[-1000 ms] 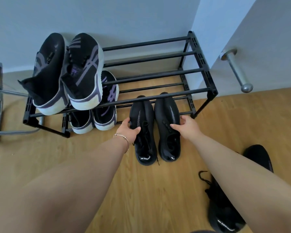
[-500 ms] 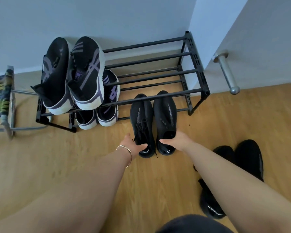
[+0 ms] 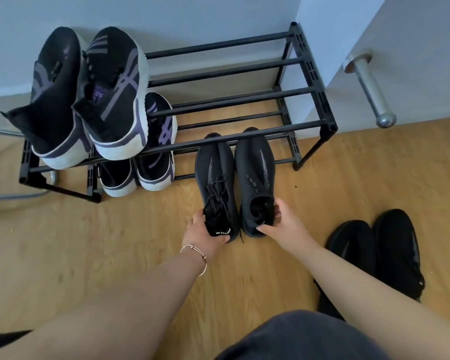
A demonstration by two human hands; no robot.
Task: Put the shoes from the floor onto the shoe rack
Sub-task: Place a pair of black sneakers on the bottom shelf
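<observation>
1. Both bare forearms reach forward and down from the lower corners, converging toward centre.
2. Left hand (image 3: pixel 205 233): palm turned inward, fingers curled around the heel of the left black sneaker (image 3: pixel 215 175), thumb on top.
3. Thin bracelet (image 3: pixel 196 255) sits on the left wrist.
4. Right hand (image 3: pixel 281 224): thumb and fingers pinch the heel collar of the right black sneaker (image 3: pixel 255 170).

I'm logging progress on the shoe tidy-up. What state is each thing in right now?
Left hand: gripping the heel of the laced dark shoe.
Right hand: gripping the heel of the other dark shoe.
Both dark shoes: toes under the rack's front bar.
Shoe rack: right side unfilled.
Purple-striped pair: on top tier.
Black pair: on floor.
</observation>
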